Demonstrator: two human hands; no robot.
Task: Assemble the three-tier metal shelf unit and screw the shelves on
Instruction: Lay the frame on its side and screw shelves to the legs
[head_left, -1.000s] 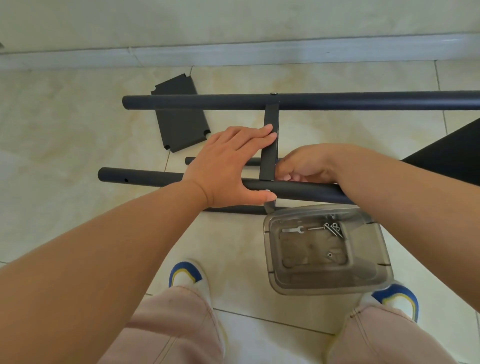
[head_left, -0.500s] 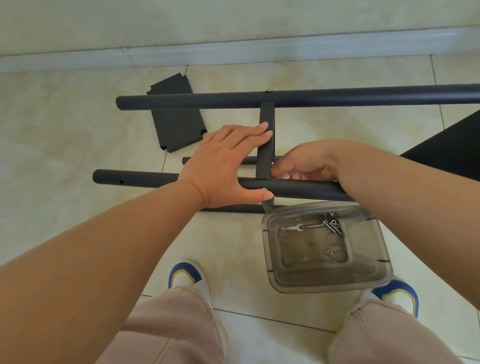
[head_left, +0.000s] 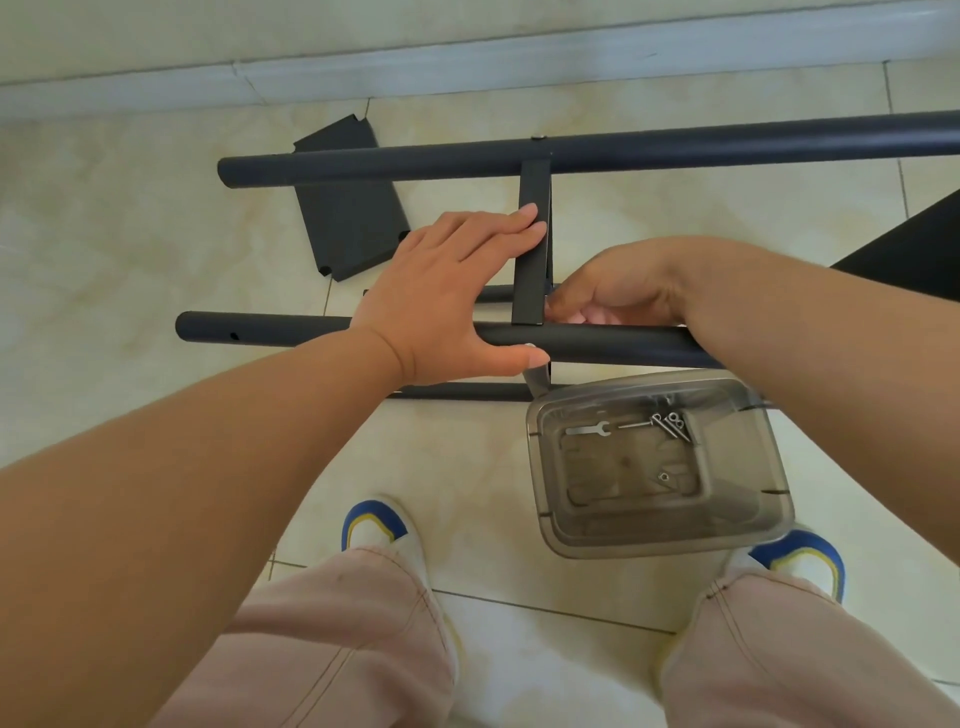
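1. Frame (head_left: 535, 249) lying on its side across the tiled floor (head_left: 130, 249), partly built: far tube (head_left: 675, 148) and near tube (head_left: 613, 349) joined by one flat crossbar (head_left: 531, 270), with a screw head visible on the far tube above the crossbar.
2. Left hand (head_left: 447, 291) spread flat, fingers straight against the crossbar, thumb hooked under the near tube; bracing, not gripping.
3. Right hand (head_left: 618, 286) curled at the crossbar's near-tube joint, fingertips tucked in beside it; probably fitting or turning a screw, though cannot tell what, if anything, is pinched.
4. Judged early in the task: one loose shelf panel (head_left: 348, 218) flat on the floor beyond the far tube, not mounted; another dark panel (head_left: 914, 244) at the right edge, attachment unclear.
5. Remaining hardware in the clear plastic tub (head_left: 748, 499) in front of the frame: a few screws (head_left: 672, 423) and a small flat wrench (head_left: 589, 429).
6. Compared with a second ago: same hand placement, same brace and same joint; only a slight shift of the view, no visible progress on the fastening.
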